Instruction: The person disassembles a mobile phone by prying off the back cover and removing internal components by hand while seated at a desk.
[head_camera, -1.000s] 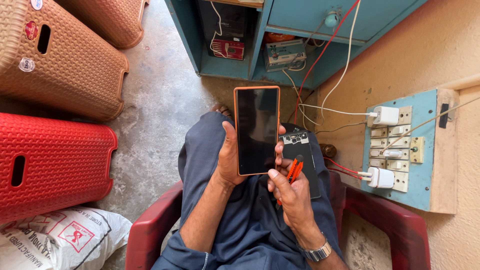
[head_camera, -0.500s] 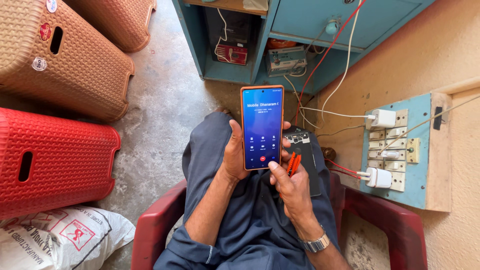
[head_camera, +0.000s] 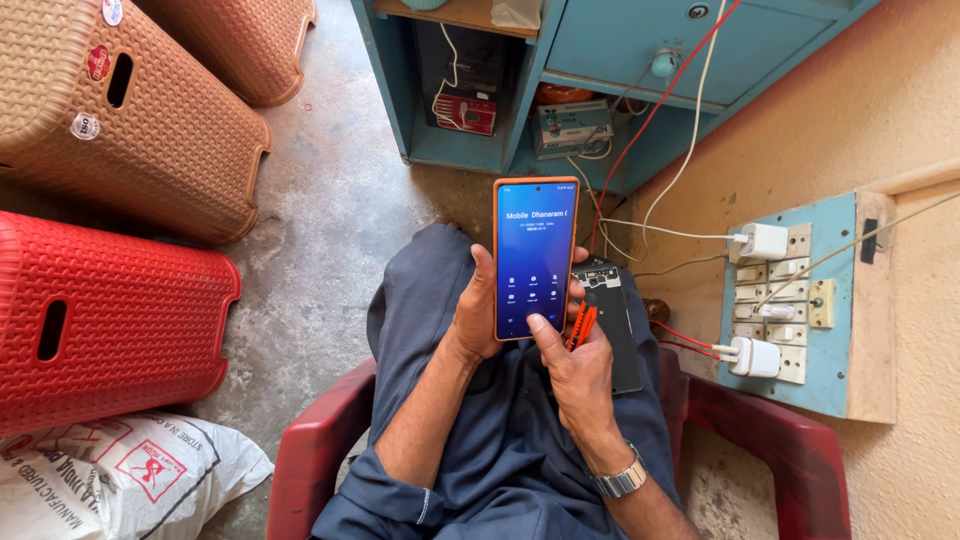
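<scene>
Left hand (head_camera: 478, 318): you wrap it around the orange-cased phone (head_camera: 535, 258), screen tilted up to read.
Right hand (head_camera: 572, 362): it pinches an orange tool (head_camera: 581, 326), thumb tapping the screen.
Opened phone (head_camera: 612, 318): rests on your lap's right edge, within reach.

Your left hand (head_camera: 478, 318) hides the phone's (head_camera: 535, 258) left edge and back. The dark opened handset (head_camera: 615, 320) on your lap lies partly behind your right hand (head_camera: 575, 365) (its inner parts too small to tell). The picture's edge cuts off the white sack (head_camera: 110, 478).
</scene>
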